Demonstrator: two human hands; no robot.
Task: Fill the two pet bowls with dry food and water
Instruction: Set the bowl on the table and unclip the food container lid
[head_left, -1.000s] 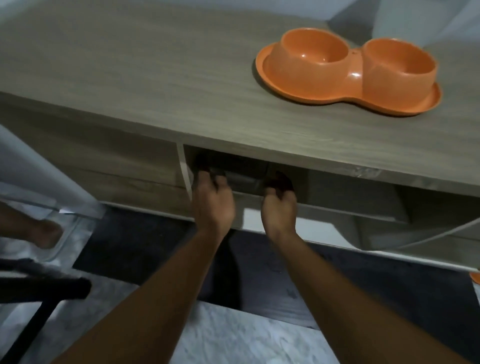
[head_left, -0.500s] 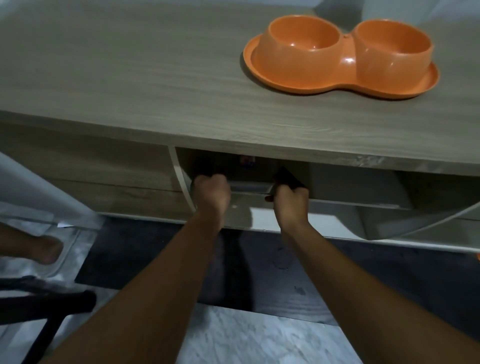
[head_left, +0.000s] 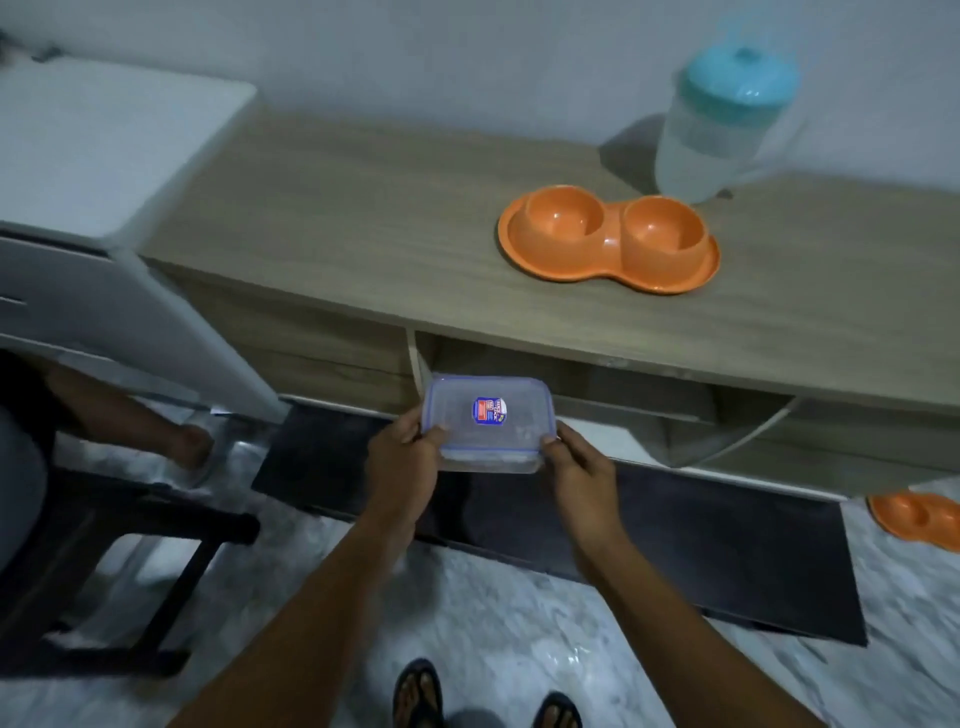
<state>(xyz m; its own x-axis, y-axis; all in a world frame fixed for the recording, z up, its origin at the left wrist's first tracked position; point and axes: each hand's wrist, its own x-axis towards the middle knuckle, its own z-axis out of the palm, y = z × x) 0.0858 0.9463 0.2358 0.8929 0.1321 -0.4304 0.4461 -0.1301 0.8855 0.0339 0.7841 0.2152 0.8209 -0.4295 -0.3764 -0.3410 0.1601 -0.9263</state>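
Withdrawn from the shelf, lidded clear container (head_left: 487, 422) clamped between left hand (head_left: 402, 467) and right hand (head_left: 576, 470); best carried level to worktop (head_left: 363, 234) beside orange double pet bowl (head_left: 609, 240).

Both arms are bare all the way up, with no sleeves showing. The left hand (head_left: 402, 460) and the right hand (head_left: 579, 470) wear no gloves, rings or watch. Down below, the two feet wear dark open sandals (head_left: 420, 693) with straps, and the toes peek out.
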